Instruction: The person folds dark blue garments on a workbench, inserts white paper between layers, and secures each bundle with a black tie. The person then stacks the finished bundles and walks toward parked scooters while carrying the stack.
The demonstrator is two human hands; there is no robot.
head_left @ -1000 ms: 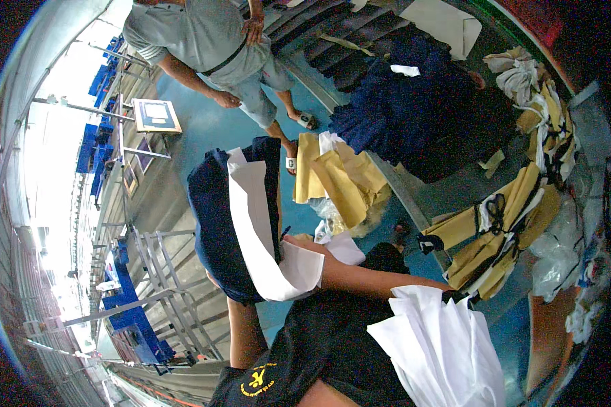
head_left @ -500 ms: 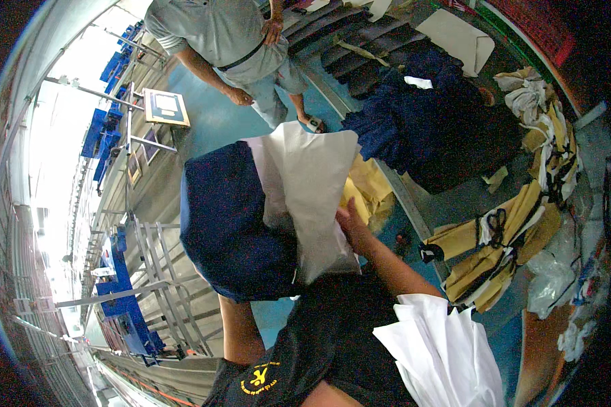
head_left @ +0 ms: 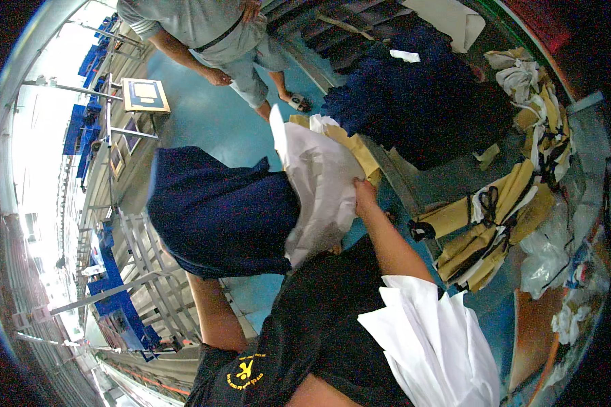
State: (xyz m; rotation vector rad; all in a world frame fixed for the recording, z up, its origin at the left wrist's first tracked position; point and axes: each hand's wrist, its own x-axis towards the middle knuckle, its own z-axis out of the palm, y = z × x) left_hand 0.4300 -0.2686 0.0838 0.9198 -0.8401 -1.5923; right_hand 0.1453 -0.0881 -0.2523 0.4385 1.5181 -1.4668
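A big navy cloth point(head_left: 217, 210) hangs at nine o'clock and hides the left hand, so I cannot tell its grip, while the right hand point(head_left: 364, 193) at the middle pinches shut on the white cloth point(head_left: 319, 183) beside it, with a navy pile point(head_left: 414, 102) at one o'clock.
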